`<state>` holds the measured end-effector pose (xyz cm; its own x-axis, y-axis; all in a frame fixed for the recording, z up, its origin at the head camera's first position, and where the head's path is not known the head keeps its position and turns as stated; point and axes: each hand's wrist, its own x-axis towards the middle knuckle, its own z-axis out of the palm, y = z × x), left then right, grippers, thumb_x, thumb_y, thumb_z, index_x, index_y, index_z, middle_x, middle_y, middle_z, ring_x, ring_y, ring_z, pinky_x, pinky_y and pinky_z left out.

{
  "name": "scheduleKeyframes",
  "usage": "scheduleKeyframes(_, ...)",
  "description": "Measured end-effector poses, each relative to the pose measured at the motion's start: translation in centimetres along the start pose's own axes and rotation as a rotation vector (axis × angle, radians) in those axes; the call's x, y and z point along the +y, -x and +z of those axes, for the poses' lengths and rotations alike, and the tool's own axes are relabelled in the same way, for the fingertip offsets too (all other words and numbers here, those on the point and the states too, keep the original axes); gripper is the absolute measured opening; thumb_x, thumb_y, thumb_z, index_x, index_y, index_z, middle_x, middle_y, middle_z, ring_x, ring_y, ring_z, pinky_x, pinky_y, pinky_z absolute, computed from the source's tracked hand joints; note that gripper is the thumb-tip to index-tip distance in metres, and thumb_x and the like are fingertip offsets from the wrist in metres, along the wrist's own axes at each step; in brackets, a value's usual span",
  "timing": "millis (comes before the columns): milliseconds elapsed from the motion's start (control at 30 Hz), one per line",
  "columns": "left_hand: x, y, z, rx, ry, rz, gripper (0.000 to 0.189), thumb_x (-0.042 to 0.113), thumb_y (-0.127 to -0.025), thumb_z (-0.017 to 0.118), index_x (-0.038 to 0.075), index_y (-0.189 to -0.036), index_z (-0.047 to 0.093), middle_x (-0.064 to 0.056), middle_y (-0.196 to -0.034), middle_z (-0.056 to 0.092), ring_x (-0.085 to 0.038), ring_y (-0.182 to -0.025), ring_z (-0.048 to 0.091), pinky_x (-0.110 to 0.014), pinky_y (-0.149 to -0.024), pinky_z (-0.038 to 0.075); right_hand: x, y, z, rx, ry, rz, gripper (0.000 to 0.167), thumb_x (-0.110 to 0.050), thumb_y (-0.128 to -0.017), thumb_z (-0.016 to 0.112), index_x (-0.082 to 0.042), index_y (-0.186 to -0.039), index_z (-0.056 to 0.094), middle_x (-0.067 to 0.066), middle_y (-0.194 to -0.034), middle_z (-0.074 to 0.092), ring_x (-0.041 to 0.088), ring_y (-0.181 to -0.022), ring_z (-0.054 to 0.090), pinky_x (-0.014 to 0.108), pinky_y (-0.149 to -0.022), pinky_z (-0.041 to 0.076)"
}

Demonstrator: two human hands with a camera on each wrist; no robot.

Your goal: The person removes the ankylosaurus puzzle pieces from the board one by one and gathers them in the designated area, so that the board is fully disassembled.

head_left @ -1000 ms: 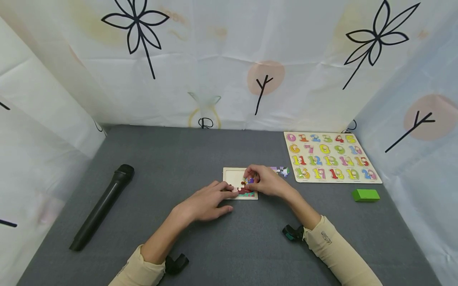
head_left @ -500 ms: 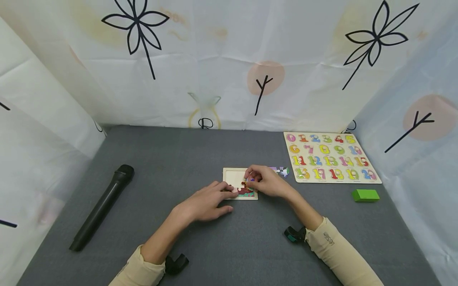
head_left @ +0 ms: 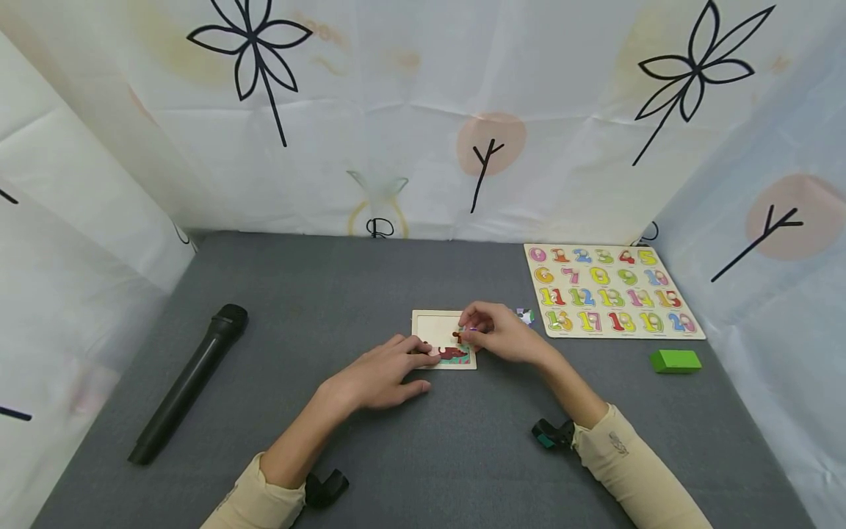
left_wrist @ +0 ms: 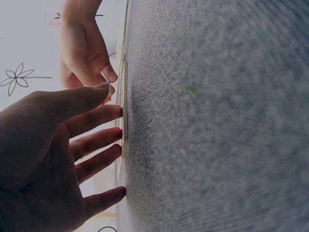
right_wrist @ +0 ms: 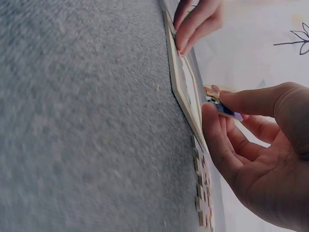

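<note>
A small wooden puzzle tray (head_left: 432, 323) lies on the grey table, with brown and teal jigsaw pieces (head_left: 454, 355) along its near side. My left hand (head_left: 380, 376) rests its outstretched fingertips on the tray's near left part, covering some of it. Above the tray's right side, my right hand (head_left: 505, 334) pinches a jigsaw piece (right_wrist: 231, 112) between thumb and fingers. In the right wrist view this piece is tilted and clear of the tray. Several loose jigsaw pieces (right_wrist: 203, 188) lie beside the tray, mostly hidden behind the right hand in the head view.
At the back right lies a number puzzle board (head_left: 611, 290), with a green block (head_left: 675, 361) in front of it. A black microphone (head_left: 188, 386) lies on the left side of the table. Patterned white cloth (head_left: 410, 110) stands behind and at both sides.
My right hand has shifted a little to the right with the jigsaw piece, which now tilts up from the tray. The left hand has stayed in place.
</note>
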<state>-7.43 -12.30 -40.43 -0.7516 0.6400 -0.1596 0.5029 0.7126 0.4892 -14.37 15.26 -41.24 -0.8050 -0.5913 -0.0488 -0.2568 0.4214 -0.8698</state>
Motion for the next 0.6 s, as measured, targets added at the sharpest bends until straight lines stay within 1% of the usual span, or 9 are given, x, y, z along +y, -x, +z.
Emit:
scheduleKeyframes(67,0.0,0.0,0.0,0.001,0.001,-0.001,0.052,0.034,-0.108,0.069,0.017,-0.156,0.061,-0.003,-0.156,0.058,-0.025,-0.138,0.055,-0.051,-0.111,0.053,0.1,0.2,-0.3,-0.002,-0.023,0.017,0.013,-0.001,-0.103,0.07,0.003,-0.115,0.068,0.019,-0.098,0.071,0.023,-0.081,0.072,0.036,-0.074,0.065)
scheduleKeyframes(200,0.0,0.0,0.0,0.005,0.003,0.002,0.051,0.034,-0.108,0.069,0.017,-0.155,0.062,-0.003,-0.156,0.059,-0.025,-0.137,0.055,-0.051,-0.11,0.053,0.3,0.8,-0.9,-0.004,-0.057,0.029,0.016,0.0,-0.103,0.07,0.006,-0.118,0.068,0.022,-0.1,0.071,0.024,-0.084,0.074,0.038,-0.076,0.066)
scheduleKeyframes(400,0.0,0.0,0.0,0.007,0.003,0.004,0.051,0.033,-0.108,0.069,0.017,-0.155,0.062,-0.003,-0.156,0.059,-0.025,-0.137,0.055,-0.051,-0.11,0.052,0.8,2.0,-2.2,0.024,-0.059,0.027,0.019,-0.001,-0.102,0.072,0.008,-0.119,0.068,0.022,-0.101,0.071,0.018,-0.081,0.074,0.04,-0.076,0.067)
scheduleKeyframes(500,0.0,0.0,0.0,0.006,0.009,-0.003,0.052,0.034,-0.107,0.069,0.018,-0.156,0.061,-0.003,-0.157,0.058,-0.025,-0.137,0.055,-0.051,-0.112,0.052,1.3,2.6,-2.9,0.044,-0.045,0.035,0.019,-0.002,-0.102,0.072,0.007,-0.119,0.069,0.021,-0.1,0.072,0.02,-0.08,0.076,0.039,-0.077,0.066)
scheduleKeyframes(600,0.0,0.0,0.0,0.006,0.009,-0.006,0.053,0.034,-0.107,0.07,0.018,-0.157,0.06,-0.004,-0.157,0.058,-0.026,-0.137,0.055,-0.051,-0.111,0.052,1.8,3.3,-3.7,0.063,-0.023,0.041,0.02,-0.004,-0.102,0.072,0.006,-0.119,0.07,0.02,-0.099,0.073,0.024,-0.08,0.077,0.035,-0.077,0.065)
